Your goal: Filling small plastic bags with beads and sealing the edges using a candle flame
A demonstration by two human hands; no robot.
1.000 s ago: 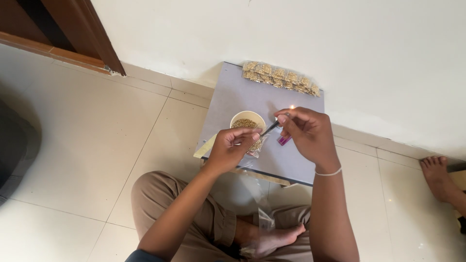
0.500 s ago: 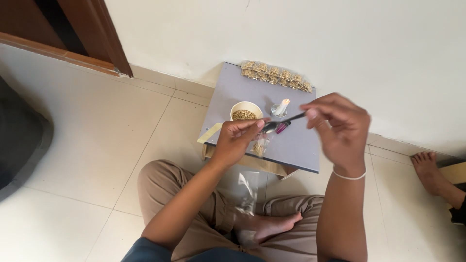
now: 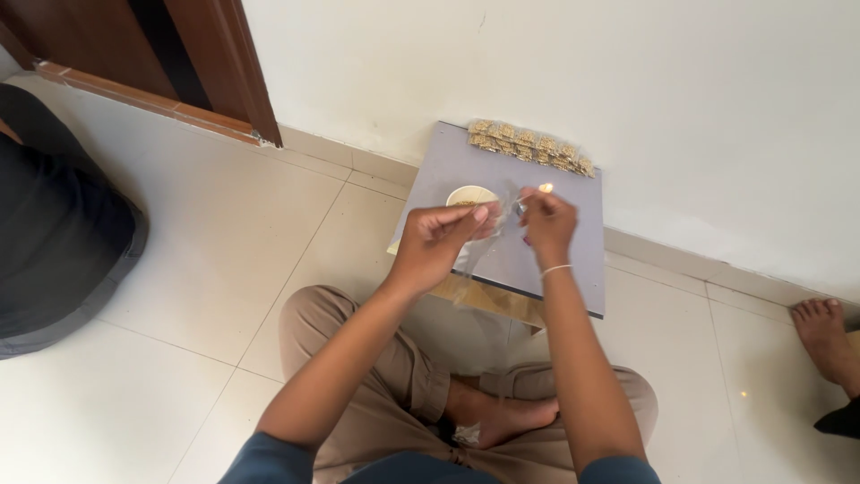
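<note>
While you sit cross-legged on the tiled floor, both hands are raised over the low grey board (image 3: pixel 564 260) in front of you.

Left hand: your left hand (image 3: pixel 436 242) has fingers curled in, thumb and forefinger tips (image 3: pixel 479 215) pinched on one edge of a small clear plastic bag (image 3: pixel 497 235).
Right hand: your right hand (image 3: pixel 547 224) is closed, fingertips (image 3: pixel 525 205) pinched on the opposite upper edge of the same bag; a thin white band sits on that wrist.
Bag: held stretched between both hands, above the board, hanging slightly down toward its near edge; whether it holds anything cannot be told.
Candle flame: a small lit flame (image 3: pixel 546 188) shows just beyond your right fingertips; whether the bag touches it cannot be told.
Bowl: a cream bowl (image 3: pixel 469 194) stands on the board, just behind your left fingertips, partly hidden.
Packets: a row of small filled packets (image 3: pixel 529 147) lies along the far edge of the board, by the wall.
Others: a dark-clothed person (image 3: pixel 54 224) at the far left; a bare foot (image 3: pixel 824 332) at the right edge.
</note>
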